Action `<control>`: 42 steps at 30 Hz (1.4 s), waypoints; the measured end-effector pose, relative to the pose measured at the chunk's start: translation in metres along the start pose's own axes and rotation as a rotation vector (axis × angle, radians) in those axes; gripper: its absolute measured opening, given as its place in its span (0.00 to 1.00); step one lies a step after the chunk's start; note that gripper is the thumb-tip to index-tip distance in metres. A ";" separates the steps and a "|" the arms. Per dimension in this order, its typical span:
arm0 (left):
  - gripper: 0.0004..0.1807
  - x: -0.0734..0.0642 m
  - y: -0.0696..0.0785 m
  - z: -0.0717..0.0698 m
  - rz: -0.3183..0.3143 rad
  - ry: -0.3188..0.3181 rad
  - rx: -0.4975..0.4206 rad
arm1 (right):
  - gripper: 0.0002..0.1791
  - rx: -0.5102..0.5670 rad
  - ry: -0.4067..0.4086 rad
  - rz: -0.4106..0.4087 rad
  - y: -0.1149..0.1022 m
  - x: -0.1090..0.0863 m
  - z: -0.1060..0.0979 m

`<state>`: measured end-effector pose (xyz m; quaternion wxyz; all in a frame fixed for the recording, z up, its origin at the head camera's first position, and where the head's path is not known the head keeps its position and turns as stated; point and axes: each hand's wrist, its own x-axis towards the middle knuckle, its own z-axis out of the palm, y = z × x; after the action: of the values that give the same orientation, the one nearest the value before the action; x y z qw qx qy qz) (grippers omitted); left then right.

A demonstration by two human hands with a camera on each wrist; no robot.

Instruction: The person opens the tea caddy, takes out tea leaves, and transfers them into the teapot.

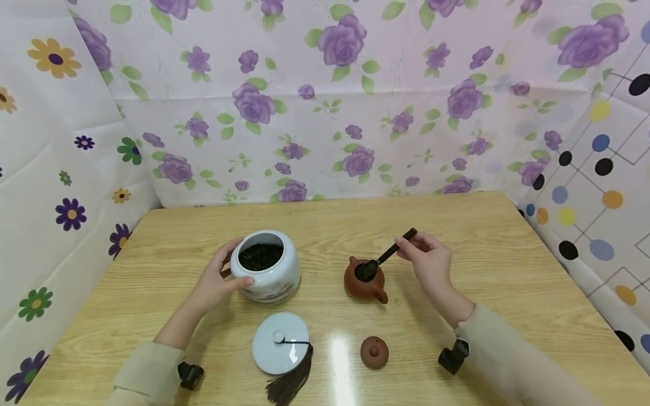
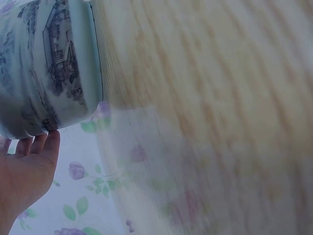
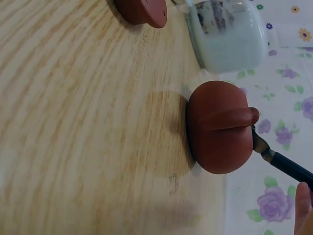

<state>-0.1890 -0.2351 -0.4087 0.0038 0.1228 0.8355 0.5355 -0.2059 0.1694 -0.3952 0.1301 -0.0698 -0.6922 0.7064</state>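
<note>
A white porcelain jar (image 1: 276, 286) with a painted landscape stands on the left of the table, dark tea leaves (image 1: 260, 257) inside. My left hand (image 1: 215, 286) holds it from the left side, thumb at the front; fingertips touch its wall in the left wrist view, where the jar (image 2: 46, 73) fills the upper left corner. My right hand (image 1: 430, 264) pinches the black handle of a tea scoop (image 1: 393, 248). The scoop's head tilts down into the mouth of a lidless brown clay teapot (image 1: 359, 290). In the right wrist view the teapot (image 3: 215, 152) hides the scoop's tip.
The jar's white lid (image 1: 274, 352), with a dark tassel (image 1: 293, 380), lies in front of the jar. The small brown teapot lid (image 1: 374, 354) rests in front of the teapot. Patterned cloth (image 1: 304, 141) hangs behind and beside the wooden table (image 1: 508, 270).
</note>
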 end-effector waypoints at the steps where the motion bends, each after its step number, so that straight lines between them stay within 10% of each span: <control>1: 0.47 0.000 0.000 0.000 -0.002 0.000 -0.002 | 0.11 -0.017 -0.006 -0.017 -0.001 0.000 0.001; 13: 0.48 -0.002 -0.001 -0.001 -0.009 0.005 0.000 | 0.14 -0.194 -0.051 -0.187 -0.009 -0.006 0.005; 24: 0.47 -0.003 0.001 -0.002 -0.006 0.000 0.006 | 0.06 -0.241 -0.122 -0.512 -0.014 -0.011 0.009; 42: 0.48 0.000 0.002 -0.003 -0.006 -0.012 0.010 | 0.12 -0.037 -0.076 -0.224 -0.036 -0.002 0.017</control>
<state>-0.1888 -0.2368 -0.4060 0.0099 0.1233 0.8385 0.5307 -0.2059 0.1526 -0.3587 0.1808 0.0323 -0.7129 0.6768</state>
